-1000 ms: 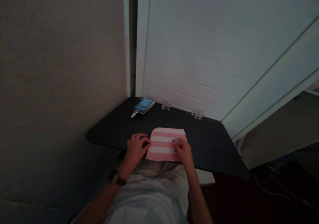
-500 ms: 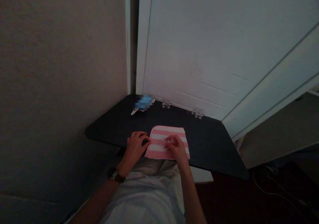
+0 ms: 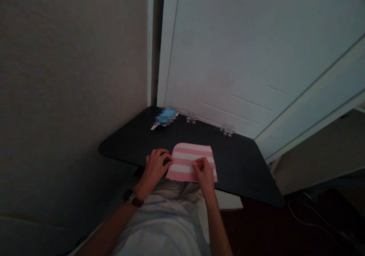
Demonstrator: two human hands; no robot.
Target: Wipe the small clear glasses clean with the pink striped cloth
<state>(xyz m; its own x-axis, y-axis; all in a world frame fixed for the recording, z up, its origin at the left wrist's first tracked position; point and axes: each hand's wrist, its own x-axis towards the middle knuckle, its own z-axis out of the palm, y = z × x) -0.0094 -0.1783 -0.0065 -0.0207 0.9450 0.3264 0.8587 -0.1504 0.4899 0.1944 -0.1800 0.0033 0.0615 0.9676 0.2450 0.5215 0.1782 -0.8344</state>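
one striped cloth [image 3: 182, 169] is laid flat at the near edge of the black table [image 3: 242, 165]. its left edge is touched by the left hand [image 3: 155, 165], fingers curled; whether the cloth is pinched there cannot be told. the right hand [image 3: 205, 173] is held over the cloth's right half, thumb and fingertips drawn together; whether anything is gripped cannot be told. at the far edge, a blurred blue thing [image 3: 166, 116] is seen left of two clear clusters [image 3: 191, 118].
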